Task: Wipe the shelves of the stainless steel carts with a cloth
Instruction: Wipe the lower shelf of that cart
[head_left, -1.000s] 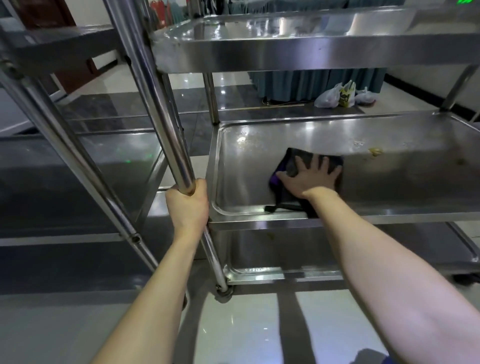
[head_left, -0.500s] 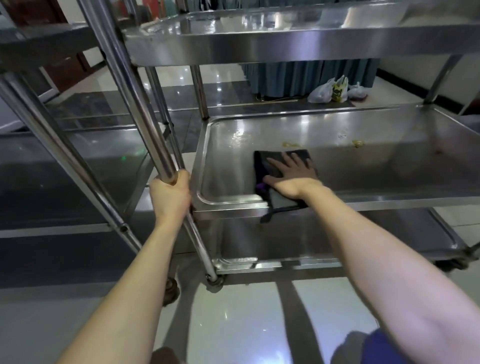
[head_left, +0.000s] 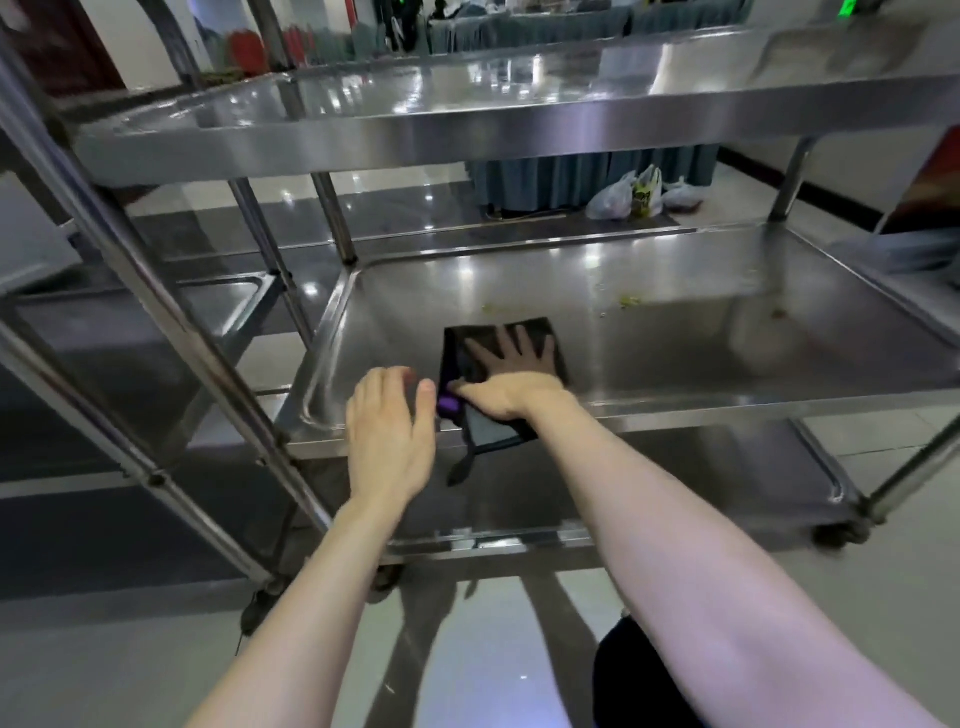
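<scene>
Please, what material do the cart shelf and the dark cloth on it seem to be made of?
The middle shelf looks like polished stainless steel: silvery, with mirror-like reflections of the ceiling lights. The cloth seems a soft woven textile, perhaps microfibre: matte, dark, folded, its edge drooping limply over the shelf rim.

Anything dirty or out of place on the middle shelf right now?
Yes: small yellow-green food crumbs lie on the steel middle shelf, beyond the dark cloth under the right hand, unwiped. A cloth corner hangs over the front edge.

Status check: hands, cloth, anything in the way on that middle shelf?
Right hand flat on cloth, cloth overhanging front edge. Left hand open, beside it. Food crumbs ahead on middle shelf.
</scene>
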